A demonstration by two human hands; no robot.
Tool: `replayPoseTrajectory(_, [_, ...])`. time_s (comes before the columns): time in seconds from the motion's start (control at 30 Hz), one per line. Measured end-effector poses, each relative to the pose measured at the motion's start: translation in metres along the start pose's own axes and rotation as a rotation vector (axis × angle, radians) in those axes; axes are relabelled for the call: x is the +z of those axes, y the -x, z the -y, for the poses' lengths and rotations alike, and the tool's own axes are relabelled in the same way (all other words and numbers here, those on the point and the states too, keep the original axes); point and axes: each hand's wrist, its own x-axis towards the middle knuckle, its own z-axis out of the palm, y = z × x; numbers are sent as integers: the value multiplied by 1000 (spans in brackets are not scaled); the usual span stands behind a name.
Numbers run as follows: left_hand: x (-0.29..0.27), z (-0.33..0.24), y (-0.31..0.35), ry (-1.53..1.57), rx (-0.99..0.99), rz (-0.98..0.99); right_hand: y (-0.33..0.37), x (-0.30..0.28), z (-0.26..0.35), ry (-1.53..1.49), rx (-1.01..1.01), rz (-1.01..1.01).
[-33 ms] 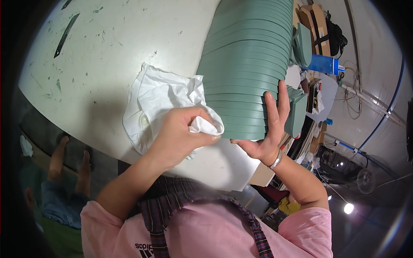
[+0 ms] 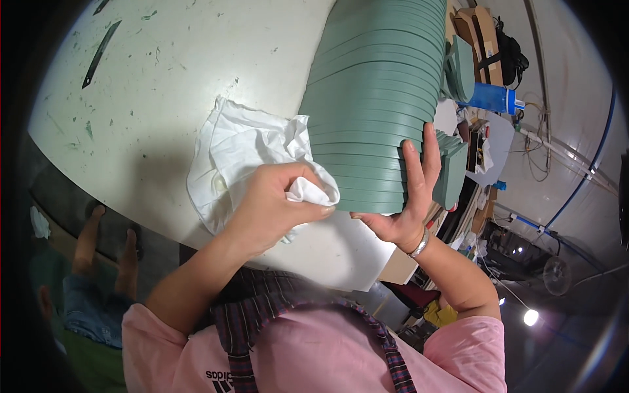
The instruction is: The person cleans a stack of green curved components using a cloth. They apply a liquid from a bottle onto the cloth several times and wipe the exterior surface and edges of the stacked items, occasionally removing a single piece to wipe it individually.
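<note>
A long row of thin green panels (image 2: 373, 111), packed face to face, runs away from me on the pale table (image 2: 183, 52). My left hand (image 2: 272, 206) is closed on a white cloth (image 2: 246, 144), pinching a bunched fold by the row's near left corner. The rest of the cloth lies crumpled on the tabletop. At the near right corner, my right hand (image 2: 416, 196) rests with fingers stretched apart along the panels' right side. Its thumb reaches to the near end of the row. What lies under my left palm is hidden.
More green pieces (image 2: 453, 170) stand just right of the row, with a curved green piece (image 2: 462, 72) farther back. Beyond them are a blue bottle (image 2: 488, 99) and a cardboard box (image 2: 477, 36). A black strip (image 2: 101, 56) lies far left. Another person's legs (image 2: 85, 252) show at left.
</note>
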Motion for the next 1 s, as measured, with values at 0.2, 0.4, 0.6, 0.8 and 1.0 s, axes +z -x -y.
replayPoseTrajectory(0.2, [-5, 4, 2, 78, -55, -40, 1, 1, -1, -1, 0, -10])
replayPoseTrajectory(0.4, [-7, -2, 0, -12, -59, -23, 0, 2, 0, 0, -1, -15])
replayPoseTrajectory(0.6, [8, -11, -7, -158, 72, -1, 0, 1, -1, -11, -4, -15])
replayPoseTrajectory(0.8, [18, -26, -16, -135, 31, -1, 2, 2, -1, -32, 6, -40])
replayPoseTrajectory(1.0, [22, -35, -21, -276, 92, 24, 3, 3, -1, -42, 11, -78])
